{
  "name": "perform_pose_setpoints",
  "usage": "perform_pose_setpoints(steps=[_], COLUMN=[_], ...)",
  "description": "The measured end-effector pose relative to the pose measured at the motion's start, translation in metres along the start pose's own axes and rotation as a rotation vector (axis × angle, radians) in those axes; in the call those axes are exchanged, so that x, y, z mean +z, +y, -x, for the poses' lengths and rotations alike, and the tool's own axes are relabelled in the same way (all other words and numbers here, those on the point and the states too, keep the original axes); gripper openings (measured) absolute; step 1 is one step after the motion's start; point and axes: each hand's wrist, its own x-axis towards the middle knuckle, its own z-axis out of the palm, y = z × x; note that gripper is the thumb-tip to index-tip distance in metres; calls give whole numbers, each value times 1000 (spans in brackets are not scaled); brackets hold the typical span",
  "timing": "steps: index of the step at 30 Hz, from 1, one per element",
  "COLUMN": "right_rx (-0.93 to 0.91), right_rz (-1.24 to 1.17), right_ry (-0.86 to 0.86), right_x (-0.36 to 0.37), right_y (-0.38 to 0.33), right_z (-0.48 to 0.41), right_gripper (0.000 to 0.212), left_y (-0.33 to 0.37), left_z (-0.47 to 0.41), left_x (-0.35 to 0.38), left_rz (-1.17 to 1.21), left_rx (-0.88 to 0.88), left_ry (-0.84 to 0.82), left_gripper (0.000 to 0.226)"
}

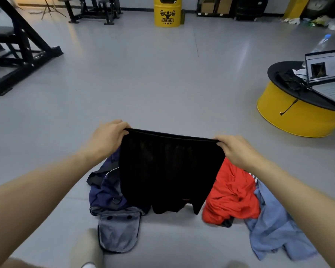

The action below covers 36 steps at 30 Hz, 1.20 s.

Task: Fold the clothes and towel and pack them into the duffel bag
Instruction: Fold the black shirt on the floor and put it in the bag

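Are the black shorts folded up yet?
No, the black shorts are spread out. The left hand and right hand grip the top corners, and they hang flat at full width, legs dangling.

I counted two hands, the left hand (pixel 106 141) and right hand (pixel 238 154), one black shorts (pixel 168 171), one red garment (pixel 232 194), one blue towel (pixel 275 229), one duffel bag (pixel 103 192), one laptop (pixel 325 68).

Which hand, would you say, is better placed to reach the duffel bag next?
Likely the left: the left hand grips the black shorts above the duffel bag, while the right hand grips them over the red garment.
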Motion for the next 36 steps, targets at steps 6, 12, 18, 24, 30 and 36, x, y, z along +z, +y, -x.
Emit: perform_pose_setpoints(steps=[6, 12, 18, 24, 30, 36], right_rx=[-34, -224, -213, -103, -85, 37], right_rz=[-3, -42, -1, -33, -35, -123], right_ry=[324, 541, 327, -20, -189, -322], right_x=[-14, -36, 65, 233, 357, 395], right_y=[16, 13, 55, 97, 103, 105], right_z=[-41, -8, 38, 81, 118, 138], right_gripper=[28, 31, 48, 41, 41, 51], left_y=[5, 14, -13, -21, -23, -60], left_z=[-50, -40, 19, 97, 158, 162], left_x=[5, -8, 78, 225, 336, 368], left_rz=[7, 26, -83, -62, -70, -224], left_rx=[26, 155, 367, 337, 94, -8], left_ry=[250, 473, 231, -161, -466, -597], left_gripper=[16, 18, 19, 20, 52, 101])
